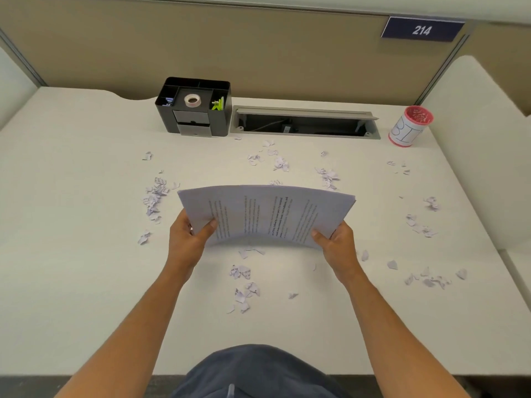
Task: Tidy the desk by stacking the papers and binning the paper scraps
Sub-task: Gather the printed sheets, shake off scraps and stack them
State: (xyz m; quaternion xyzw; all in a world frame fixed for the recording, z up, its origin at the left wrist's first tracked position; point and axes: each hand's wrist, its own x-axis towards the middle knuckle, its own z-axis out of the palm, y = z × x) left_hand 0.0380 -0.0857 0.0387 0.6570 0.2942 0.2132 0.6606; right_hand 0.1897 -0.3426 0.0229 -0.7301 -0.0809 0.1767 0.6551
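**Two Hands Hold the Papers Up**

The left hand [191,235] grips the near left corner of the stack of papers [265,215], with the thumb on top and the fingers curled under. The right hand [334,244] grips the near right corner the same way. The stack is lifted off the desk [71,254] and bends up in the middle like a little bridge. It hangs over the middle of the desk, with printed words on the top sheet. How many sheets are in it cannot be told.

Paper scraps [244,282] lie all around on the desk. Some sit just under the near edge of the stack, between the two arms. More sit to the left, more behind the stack, and more off to the right. There are too many little bits to count, but they lie in about eight loose bunches.

At the back stands one black desk organiser [194,110]. In it is one roll of tape [192,100] and one green clip [218,104]. Next to it is one long open slot [304,122] in the desk with a cable inside. At the back right stands one red and white cup [411,126] with letters drawn on it, well apart from the hands. On the wall is one blue sign [422,29] that says 214.
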